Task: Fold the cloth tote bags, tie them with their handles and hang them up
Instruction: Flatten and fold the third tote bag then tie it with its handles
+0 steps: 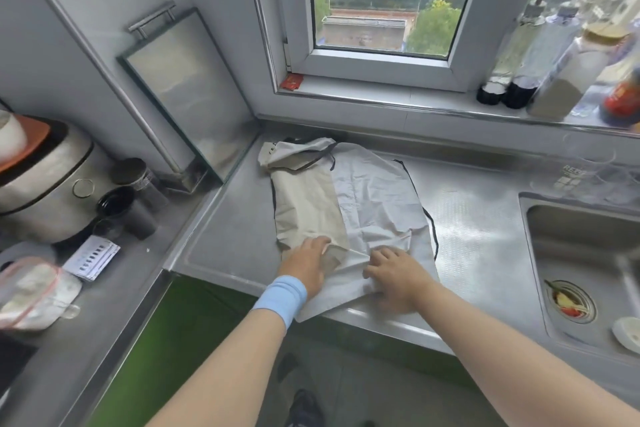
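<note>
Lying flat on the steel counter [221, 218], between the wall corner and the sink [581, 246], is the white tote bag [377, 198], with a beige tote bag [308, 204] spread over its left half.

Head view, items in order:
- Handles: dark handles [317, 158] sit bunched at the far end of the bags, near the window sill [381, 97]; a dark edging strip [431, 229] runs down the white bag's right side.
- Left hand [306, 260], with a blue wristband [282, 298]: palm down on the near end of the beige bag, fingers bent and pinching a raised corner of the cloth.
- Right hand [396, 276]: palm down, fingers spread and loosely curled, pressing the near edge of the white bag; it grips nothing that can be made out.
- Near corner of the white bag overhangs the counter's front edge.
- Surroundings: rice cooker [45, 184] and small jars [133, 191] to the left, bottles [554, 80] on the sill.

Step in hand, as judged: the first fold, begun at the near end. Nothing is tied or hung yet.

Next move calls for: carrying the lifted corner over while the other hand pins the cloth, keeping edges lined up and the handles free for tying.
</note>
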The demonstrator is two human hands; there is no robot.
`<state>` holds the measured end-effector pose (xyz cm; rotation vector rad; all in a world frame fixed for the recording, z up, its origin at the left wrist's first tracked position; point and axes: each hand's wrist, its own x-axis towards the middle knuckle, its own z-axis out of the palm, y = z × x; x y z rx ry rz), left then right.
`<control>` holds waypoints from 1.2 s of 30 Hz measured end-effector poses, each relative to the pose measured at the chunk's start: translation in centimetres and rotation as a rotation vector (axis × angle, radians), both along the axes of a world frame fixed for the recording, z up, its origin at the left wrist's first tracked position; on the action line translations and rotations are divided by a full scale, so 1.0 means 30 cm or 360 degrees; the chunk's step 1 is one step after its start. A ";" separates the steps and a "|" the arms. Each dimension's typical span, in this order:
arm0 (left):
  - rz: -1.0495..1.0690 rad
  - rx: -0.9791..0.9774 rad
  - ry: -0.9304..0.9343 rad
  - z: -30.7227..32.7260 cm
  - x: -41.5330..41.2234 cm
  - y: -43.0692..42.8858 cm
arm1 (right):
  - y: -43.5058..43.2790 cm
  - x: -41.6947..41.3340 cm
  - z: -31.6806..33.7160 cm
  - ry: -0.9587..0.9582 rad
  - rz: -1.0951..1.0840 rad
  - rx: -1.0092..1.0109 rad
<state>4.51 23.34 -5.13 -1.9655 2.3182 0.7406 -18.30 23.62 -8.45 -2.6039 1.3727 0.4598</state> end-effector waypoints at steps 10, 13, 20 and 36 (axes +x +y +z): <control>-0.0146 -0.0021 -0.0227 -0.055 -0.179 0.070 | -0.047 0.009 0.040 -0.0707 -0.0591 -0.0329; 0.0038 -0.0023 -0.0166 -0.026 -0.195 0.067 | -0.080 -0.004 0.077 -0.1001 -0.0634 -0.0398; -0.0214 0.0424 -0.0563 0.058 -0.109 -0.027 | -0.048 -0.098 0.152 -0.0115 -0.0151 0.0102; 0.0055 0.0639 -0.0071 0.066 -0.003 -0.147 | -0.172 0.025 0.033 -0.0100 -0.0628 0.0577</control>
